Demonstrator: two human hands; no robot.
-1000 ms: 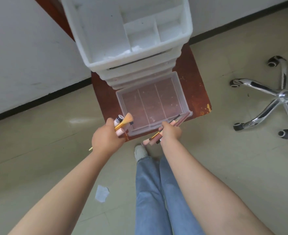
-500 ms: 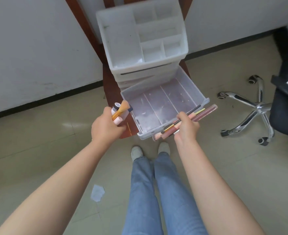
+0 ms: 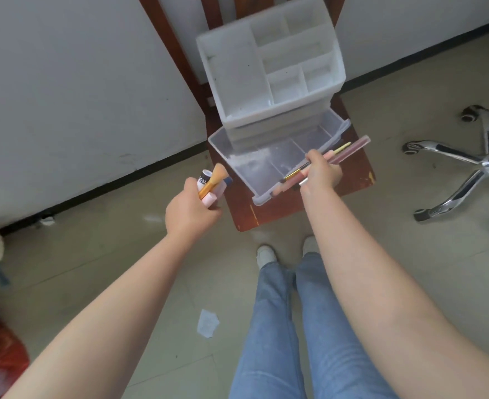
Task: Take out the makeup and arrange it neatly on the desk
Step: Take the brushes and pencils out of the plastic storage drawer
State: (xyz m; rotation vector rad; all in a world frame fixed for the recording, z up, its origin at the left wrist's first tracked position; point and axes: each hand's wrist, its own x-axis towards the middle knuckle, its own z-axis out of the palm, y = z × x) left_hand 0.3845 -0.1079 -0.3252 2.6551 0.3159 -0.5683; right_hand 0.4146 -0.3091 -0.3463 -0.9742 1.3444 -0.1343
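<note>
Orange-handled brush (image 3: 212, 180), white tube (image 3: 203, 180), pink tube (image 3: 209, 199): bunched upright, left of the drawer. Pink pencils and gold-ferruled brush (image 3: 345, 149): slanted bundle, above the drawer's near-right corner.

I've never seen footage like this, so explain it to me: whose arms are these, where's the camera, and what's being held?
This is one picture from a camera worn on a person's head, looking down at their own arms and legs. The left hand grips a brush and small makeup tubes. The right hand holds a bundle of pencils and slim brushes. Ahead, a white organizer stands on a wooden chair, its clear drawer pulled open. It looks emptied.
</note>
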